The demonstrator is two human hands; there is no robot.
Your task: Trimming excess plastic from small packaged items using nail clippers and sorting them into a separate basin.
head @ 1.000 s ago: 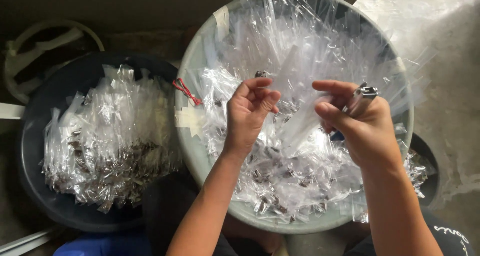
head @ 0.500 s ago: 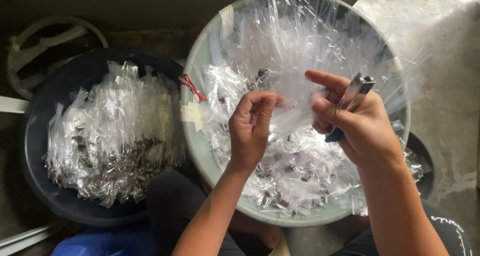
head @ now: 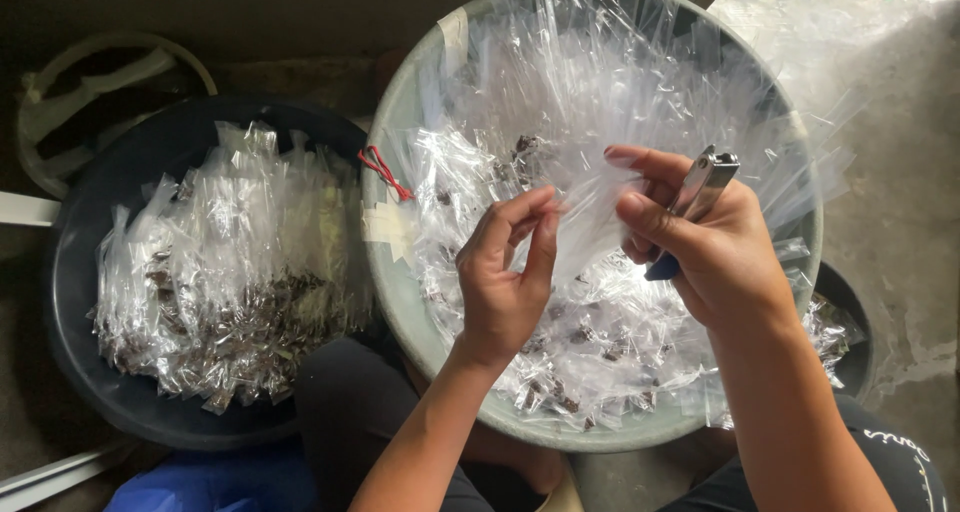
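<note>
Two basins sit side by side under a seated person's hands, both heaped with small clear bags. At far left a pale ring-shaped frame (head: pixel 60 102) lies on the dark floor. Next comes the dark basin (head: pixel 100 392), its bags (head: pixel 225 262) stacked in a loose mound, each with dark bits at the bottom; they are too many and too overlapped to count. A red tie (head: pixel 385 172) hangs at the rim of the grey basin (head: pixel 400 302), which holds a second, larger heap of bags (head: pixel 590 92), again beyond counting.

Over that heap the left hand (head: pixel 505 282) pinches the edge of one bag (head: pixel 590 222), thumb and fingers closed together on the film. The right hand (head: pixel 705 247) grips the same bag's other side with thumb and forefinger while its remaining fingers stay clamped on a metal clipper (head: pixel 705 182) with a blue tip. The bag hangs between the two hands, just above the grey basin's centre.

A likely risk: the thin film could slip or tear where it is pulled between the pinches, spilling its dark bits into the pile. The clipper, held in an already busy hand, could also drop among the bags. A third dark container (head: pixel 850 322) shows partly at right.
</note>
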